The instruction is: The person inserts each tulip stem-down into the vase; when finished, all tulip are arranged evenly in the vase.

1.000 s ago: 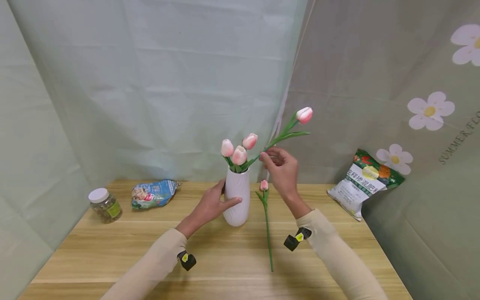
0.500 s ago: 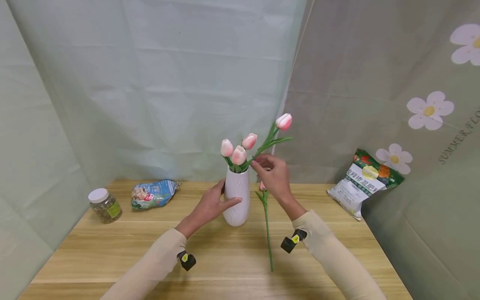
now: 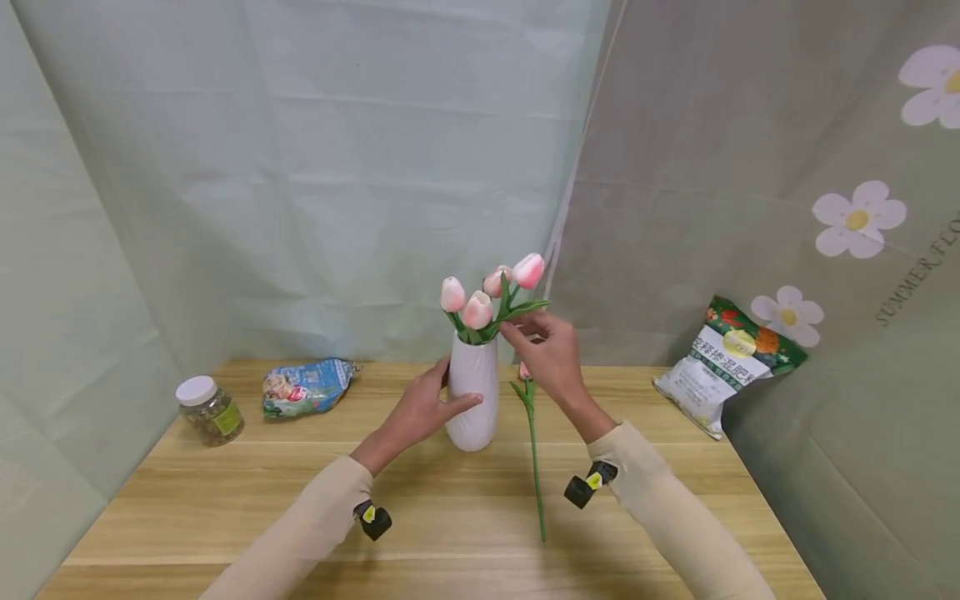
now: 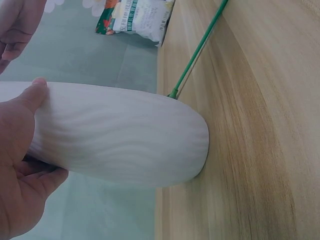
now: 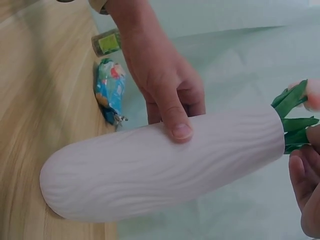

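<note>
A white ribbed vase (image 3: 474, 400) stands on the wooden table, gripped around its side by my left hand (image 3: 420, 408). Three pink-and-white tulips, one of them at the front (image 3: 477, 310), rise from its mouth. At the right of the rim, my right hand (image 3: 551, 350) pinches another tulip (image 3: 528, 271) low by its leaves, its head leaning right and its lower stem out of sight. One more tulip (image 3: 535, 450) lies on the table right of the vase, its head partly behind my right hand. The right wrist view shows green leaves (image 5: 295, 125) at the vase mouth.
A lidded jar (image 3: 210, 412) and a blue packet (image 3: 307, 388) are at the table's left. A white and green bag (image 3: 720, 367) leans on the curtain at the right. Fabric curtains (image 3: 360, 167) stand behind the table (image 3: 427, 533).
The tulip in my right hand has moved left and down, its head now beside the others. My right hand has shifted left to the vase rim. My left hand stays on the vase.
</note>
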`<control>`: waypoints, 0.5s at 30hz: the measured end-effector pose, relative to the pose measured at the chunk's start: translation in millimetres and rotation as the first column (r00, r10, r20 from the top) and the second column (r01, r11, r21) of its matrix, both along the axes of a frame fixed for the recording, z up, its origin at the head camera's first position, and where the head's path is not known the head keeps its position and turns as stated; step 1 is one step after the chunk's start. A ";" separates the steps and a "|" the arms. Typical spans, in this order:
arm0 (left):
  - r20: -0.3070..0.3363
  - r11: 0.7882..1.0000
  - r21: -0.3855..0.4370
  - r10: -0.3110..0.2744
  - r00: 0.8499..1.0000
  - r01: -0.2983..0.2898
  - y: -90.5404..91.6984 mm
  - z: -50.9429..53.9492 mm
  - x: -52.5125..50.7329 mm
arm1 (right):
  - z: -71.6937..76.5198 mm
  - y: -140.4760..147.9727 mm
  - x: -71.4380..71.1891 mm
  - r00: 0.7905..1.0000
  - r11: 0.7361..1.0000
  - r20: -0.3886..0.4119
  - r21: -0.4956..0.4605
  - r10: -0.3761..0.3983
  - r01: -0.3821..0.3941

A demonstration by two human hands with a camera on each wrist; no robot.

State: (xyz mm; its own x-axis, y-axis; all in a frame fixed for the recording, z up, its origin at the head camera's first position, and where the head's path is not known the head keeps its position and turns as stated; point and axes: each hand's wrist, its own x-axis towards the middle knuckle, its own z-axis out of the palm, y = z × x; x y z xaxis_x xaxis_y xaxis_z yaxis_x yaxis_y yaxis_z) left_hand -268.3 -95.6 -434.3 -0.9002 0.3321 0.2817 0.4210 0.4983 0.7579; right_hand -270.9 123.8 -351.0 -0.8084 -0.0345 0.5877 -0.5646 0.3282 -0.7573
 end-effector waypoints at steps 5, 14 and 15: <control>-0.004 1.000 0.003 -0.002 1.000 0.002 -0.2 0.5 -0.3 | -0.2 -0.6 -1.1 1.000 1.000 0.003 0.011 -0.021 0.021; -0.006 1.000 0.001 0.000 1.000 0.000 0.3 0.3 0.4 | -0.3 -2.7 -4.6 0.994 0.996 0.108 0.081 -0.032 0.023; -0.006 1.000 0.002 0.000 1.000 0.000 0.3 0.3 0.4 | -0.2 -3.0 -5.0 0.991 0.996 0.128 0.087 -0.026 0.015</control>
State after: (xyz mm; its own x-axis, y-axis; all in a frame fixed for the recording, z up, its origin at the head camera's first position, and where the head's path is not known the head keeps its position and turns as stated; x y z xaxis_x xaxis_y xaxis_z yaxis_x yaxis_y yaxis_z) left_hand -267.9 -95.3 -434.0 -0.8984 0.3317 0.2880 0.4258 0.4968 0.7562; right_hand -275.9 120.9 -351.2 -0.8781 -0.0630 0.4743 -0.4568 0.4050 -0.7920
